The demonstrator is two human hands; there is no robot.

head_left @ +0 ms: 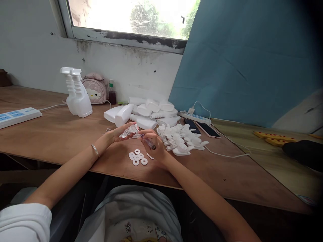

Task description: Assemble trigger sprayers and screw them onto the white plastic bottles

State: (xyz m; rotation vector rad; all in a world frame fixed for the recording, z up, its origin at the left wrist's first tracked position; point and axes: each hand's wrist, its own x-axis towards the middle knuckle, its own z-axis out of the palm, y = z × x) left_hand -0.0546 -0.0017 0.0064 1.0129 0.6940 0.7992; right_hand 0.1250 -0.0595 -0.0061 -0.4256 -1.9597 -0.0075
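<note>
My left hand (120, 132) is closed around a white spray trigger head (130, 130), tilted with its round collar toward my right hand. In my right hand (156, 148) is a screwdriver (150, 144) with a see-through handle and a dark end. Its thin shaft points at the collar of the spray head; whether the tip touches the inside is too small to tell. Below the hands lie several flat white ring washers (136, 157) on the brown table (111, 159). Thin white tubes (135, 135) show partly behind my hands.
Right of my hands is a heap of white trigger heads (179, 138). White bottles (146, 111) are piled behind. Two assembled spray bottles (80, 97), a pink bag (94, 90) and a power strip (19, 116) are leftward. A phone (209, 129) lies at the right.
</note>
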